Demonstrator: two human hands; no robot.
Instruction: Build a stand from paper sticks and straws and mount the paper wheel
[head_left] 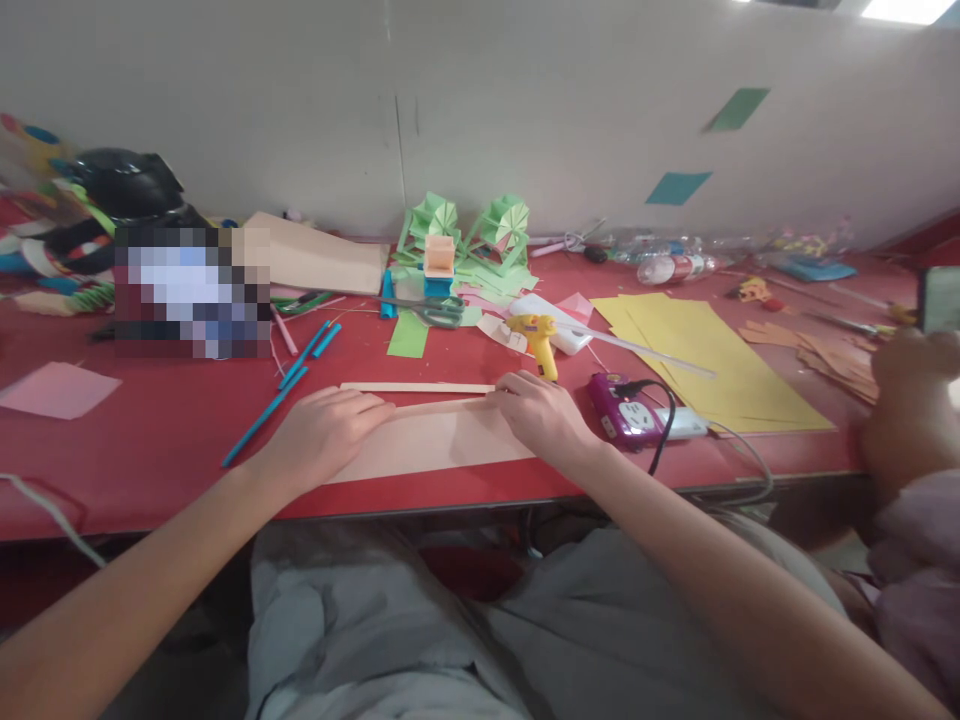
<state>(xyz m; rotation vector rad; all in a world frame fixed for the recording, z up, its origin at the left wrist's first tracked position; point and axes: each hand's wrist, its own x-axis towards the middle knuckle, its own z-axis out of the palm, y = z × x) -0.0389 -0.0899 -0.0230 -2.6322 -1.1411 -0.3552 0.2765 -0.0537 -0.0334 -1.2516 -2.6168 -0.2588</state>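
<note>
A pale peach paper sheet (439, 440) lies near the table's front edge, with a narrow fold along its far side. My left hand (330, 425) grips the left end of that fold, fingers pressed together on the paper. At the right end, my right hand (536, 405) pinches the same fold, its fingertips bent down. Just beyond the sheet is a thin folded peach paper strip (416, 387), its right end reaching my right fingers. Rolled blue paper sticks (266, 415) lie left of my left hand. A yellow glue gun (538, 340) rests behind my right hand.
A purple power socket (630, 410) with a black cable sits right of my right hand, before yellow paper sheets (712, 360). Scissors (431, 310) and green paper models (499, 230) are at the back. Another person's hand (911, 380) holds a phone at far right.
</note>
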